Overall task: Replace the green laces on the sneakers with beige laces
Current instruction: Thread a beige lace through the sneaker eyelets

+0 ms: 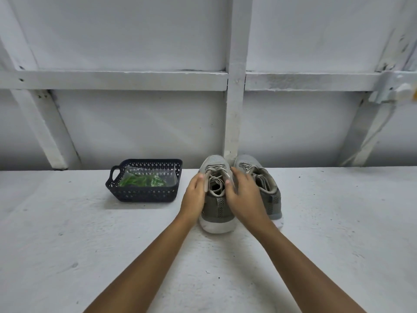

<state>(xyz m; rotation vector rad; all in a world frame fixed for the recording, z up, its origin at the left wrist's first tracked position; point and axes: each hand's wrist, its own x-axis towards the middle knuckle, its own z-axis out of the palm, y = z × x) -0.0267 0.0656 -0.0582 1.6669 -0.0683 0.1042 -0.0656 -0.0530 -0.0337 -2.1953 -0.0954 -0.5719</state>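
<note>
**Item 1: first sneaker** [216, 206]. Grey-green knit upper, white sole. It stands upright on the desk [90, 245] between the two hands, heel toward the person. Beige laces [214, 177] are threaded through its eyelets.

**Item 2: left hand** [194, 195]. Curled round the collar of the first sneaker on its outer side, thumb on the upper rim.

**Item 3: right hand** [243, 195]. Grips the opposite side of the same collar. The thumb is on the rim and the fingers reach into the gap between the two shoes.

**Item 4: second sneaker** [270, 195]. Same make, just beyond the right hand and touching the first. Also laced in a pale cord [259, 177].

**Item 5: basket** [144, 193]. Dark perforated plastic with a loop handle, on the desk a little outside the left hand.

**Item 6: clear bag** [171, 175]. Lies inside the basket and holds green laces [142, 180].

**Item 7: white post** [234, 109]. Part of the wall framing, directly past the fingertips, behind the toes of both shoes.
</note>
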